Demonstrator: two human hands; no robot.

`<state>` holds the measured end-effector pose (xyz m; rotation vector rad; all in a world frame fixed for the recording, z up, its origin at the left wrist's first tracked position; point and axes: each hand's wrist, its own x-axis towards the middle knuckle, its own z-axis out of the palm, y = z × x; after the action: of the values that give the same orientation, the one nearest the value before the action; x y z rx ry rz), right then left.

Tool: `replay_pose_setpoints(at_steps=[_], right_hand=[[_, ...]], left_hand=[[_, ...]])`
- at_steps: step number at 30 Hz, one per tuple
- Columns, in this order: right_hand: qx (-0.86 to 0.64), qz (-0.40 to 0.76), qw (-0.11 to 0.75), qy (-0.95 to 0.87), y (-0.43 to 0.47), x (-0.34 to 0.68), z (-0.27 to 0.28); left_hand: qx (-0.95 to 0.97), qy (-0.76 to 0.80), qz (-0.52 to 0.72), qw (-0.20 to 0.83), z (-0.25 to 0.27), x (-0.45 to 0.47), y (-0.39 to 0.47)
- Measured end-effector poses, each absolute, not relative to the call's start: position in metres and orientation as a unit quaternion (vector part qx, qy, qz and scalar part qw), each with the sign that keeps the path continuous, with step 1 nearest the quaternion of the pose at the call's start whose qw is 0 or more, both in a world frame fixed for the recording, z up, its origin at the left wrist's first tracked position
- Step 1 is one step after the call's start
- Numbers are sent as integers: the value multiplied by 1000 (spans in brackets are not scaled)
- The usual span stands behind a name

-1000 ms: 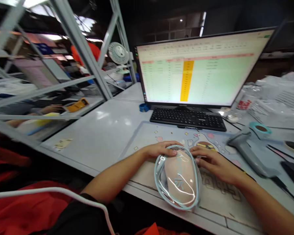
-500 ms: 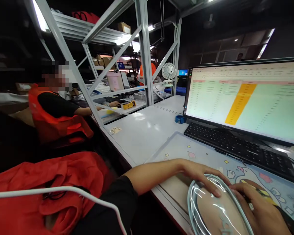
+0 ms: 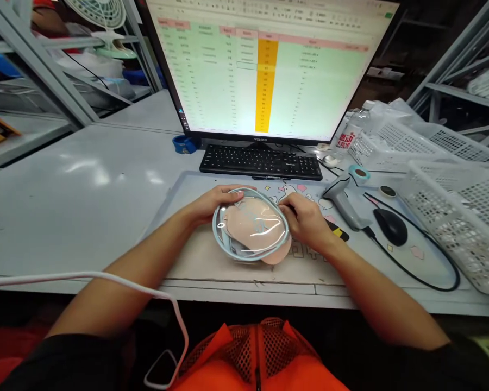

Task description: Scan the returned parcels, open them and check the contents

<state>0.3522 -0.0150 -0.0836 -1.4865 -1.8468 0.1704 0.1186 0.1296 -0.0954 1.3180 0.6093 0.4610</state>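
A clear round pouch [image 3: 252, 247] with pale blue edging lies tilted over the desk mat, in front of the keyboard. Inside it shows a rounded beige piece [image 3: 248, 220]; another beige part [image 3: 280, 252] sticks out at the lower right edge. My left hand [image 3: 215, 203] grips the pouch's upper left rim, thumb on top and fingers behind. At the upper right rim my right hand [image 3: 307, 220] is closed in a pinch on the edging; its fingertips are partly hidden. Under the pouch is a flat piece of cardboard [image 3: 195, 266].
A monitor [image 3: 228, 98] and black keyboard [image 3: 261, 162] stand behind. To the right lie a barcode scanner [image 3: 346, 203], a black mouse [image 3: 391, 226], its cable and white baskets [image 3: 452, 217]. A blue tape roll [image 3: 184, 144] sits at left. A white cable [image 3: 126, 279] crosses my left arm.
My view has swung right and down, from the neighbouring workplace to the desk in front of me. Both hands still hold the pouch.
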Motion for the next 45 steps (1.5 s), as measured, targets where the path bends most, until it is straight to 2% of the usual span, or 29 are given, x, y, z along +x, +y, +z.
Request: replay_pose_setpoints(at_steps=[2, 6, 10, 15, 22, 30, 33, 37, 40, 43, 45], right_hand=[[-599, 73, 391, -694, -14, 346, -87], [-660, 114, 401, -625, -7, 340, -98], [-694, 161, 384, -588, -1, 342, -103], [-693, 183, 406, -567, -1, 341, -105], [-667, 184, 409, -594, 0, 345, -110], [-661, 110, 269, -692, -28, 323, -98], [-638, 117, 274, -710, -30, 325, -95], [-580, 177, 375, -701, -22, 344, -93], [-547, 291, 421, -662, -14, 353, -97], [-507, 417, 420, -627, -7, 353, -104], [-501, 412, 381, -659, -3, 358, -102]], left_hand=[[655, 298, 228, 656, -95, 118, 131], [807, 307, 277, 423, -82, 112, 118], [911, 214, 169, 310, -67, 109, 84], [952, 218, 106, 188, -69, 122, 52], [949, 256, 107, 151, -76, 128, 50], [923, 367, 105, 44, -85, 147, 46], [917, 370, 145, 23, -86, 146, 43], [946, 265, 184, 33, -72, 120, 56], [963, 176, 193, 63, -61, 97, 72], [975, 152, 156, 53, -67, 90, 81], [981, 148, 115, 40, -80, 95, 82]])
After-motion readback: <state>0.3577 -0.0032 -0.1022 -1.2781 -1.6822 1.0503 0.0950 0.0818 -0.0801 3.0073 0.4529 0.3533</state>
